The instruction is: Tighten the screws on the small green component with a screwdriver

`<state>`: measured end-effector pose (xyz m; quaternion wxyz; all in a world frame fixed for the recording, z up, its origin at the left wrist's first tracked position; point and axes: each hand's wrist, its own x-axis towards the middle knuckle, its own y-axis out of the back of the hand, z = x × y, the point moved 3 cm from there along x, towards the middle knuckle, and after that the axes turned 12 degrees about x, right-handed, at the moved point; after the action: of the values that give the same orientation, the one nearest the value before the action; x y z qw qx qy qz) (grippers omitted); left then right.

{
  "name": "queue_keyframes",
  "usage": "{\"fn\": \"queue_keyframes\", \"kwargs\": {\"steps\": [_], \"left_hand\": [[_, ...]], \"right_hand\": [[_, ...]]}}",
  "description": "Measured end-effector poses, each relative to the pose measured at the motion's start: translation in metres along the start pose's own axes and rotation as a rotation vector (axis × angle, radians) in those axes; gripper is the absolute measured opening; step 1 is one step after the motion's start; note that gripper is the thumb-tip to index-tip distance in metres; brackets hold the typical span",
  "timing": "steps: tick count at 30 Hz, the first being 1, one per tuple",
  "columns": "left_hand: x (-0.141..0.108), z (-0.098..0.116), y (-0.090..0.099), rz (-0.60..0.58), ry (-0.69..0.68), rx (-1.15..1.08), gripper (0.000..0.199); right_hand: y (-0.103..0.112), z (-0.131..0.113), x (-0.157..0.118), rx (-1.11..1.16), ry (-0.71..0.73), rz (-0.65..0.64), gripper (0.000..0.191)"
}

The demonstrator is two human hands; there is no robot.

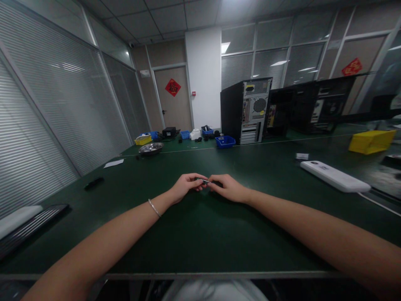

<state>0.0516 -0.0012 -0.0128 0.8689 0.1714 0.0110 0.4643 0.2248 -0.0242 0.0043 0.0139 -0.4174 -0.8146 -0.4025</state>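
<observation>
My left hand (pixel 185 186) and my right hand (pixel 229 187) meet fingertip to fingertip just over the green table (pixel 200 242). Between them is a small, thin, shiny piece (pixel 205 181), too small to name. The fingers of both hands are pinched round it, one hand at each end, and they cover most of it. A silver bracelet (pixel 153 207) circles my left wrist.
A white device with a cable (pixel 335 176) and a yellow bin (pixel 371 141) lie to the right. Computer towers (pixel 246 110), a blue tray (pixel 225 141) and a metal bowl (pixel 151 149) stand farther back. At the left is a keyboard (pixel 37 228).
</observation>
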Motion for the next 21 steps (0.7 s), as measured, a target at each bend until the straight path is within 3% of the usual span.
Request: {"fn": "queue_keyframes", "kwargs": {"steps": [13, 21], "left_hand": [[0.0042, -0.0073, 0.0020, 0.098, 0.040, -0.099, 0.035], [0.0030, -0.0050, 0.0011, 0.131, 0.005, -0.052, 0.030]], "right_hand": [[-0.0011, 0.0031, 0.0014, 0.016, -0.014, 0.026, 0.026], [-0.0006, 0.0043, 0.0009, 0.020, -0.023, 0.026, 0.028]]}}
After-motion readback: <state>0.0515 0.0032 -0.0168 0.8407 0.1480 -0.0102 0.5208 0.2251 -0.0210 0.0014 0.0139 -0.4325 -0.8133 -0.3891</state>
